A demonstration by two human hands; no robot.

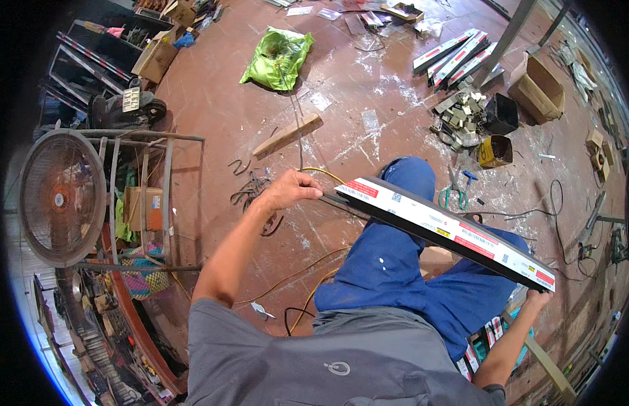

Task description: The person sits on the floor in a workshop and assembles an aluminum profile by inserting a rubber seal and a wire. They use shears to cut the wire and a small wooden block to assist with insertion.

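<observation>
Across my lap lies a long black profile bar (450, 230), its top face covered by white film with red and yellow printed patches. My right hand (538, 299) grips its lower right end, with the fingers partly hidden under the bar. Just off the bar's upper left end, my left hand (295, 187) pinches a thin black strip (340, 202) that runs along the bar's near side. Another stretch of thin dark strip leads from near that hand up to an open green plastic bag (278, 59). Beside my knee rest green-handled scissors (454, 191).
A wooden stick (287, 135) and tangled dark strips (252, 193) lie on the tiled floor (213, 101). At left stands a large fan (62, 198) on a metal frame. Far right are stacked labelled bars (460, 57), a metal-parts pile (458, 120), a yellow tin (495, 151) and a cardboard box (536, 88).
</observation>
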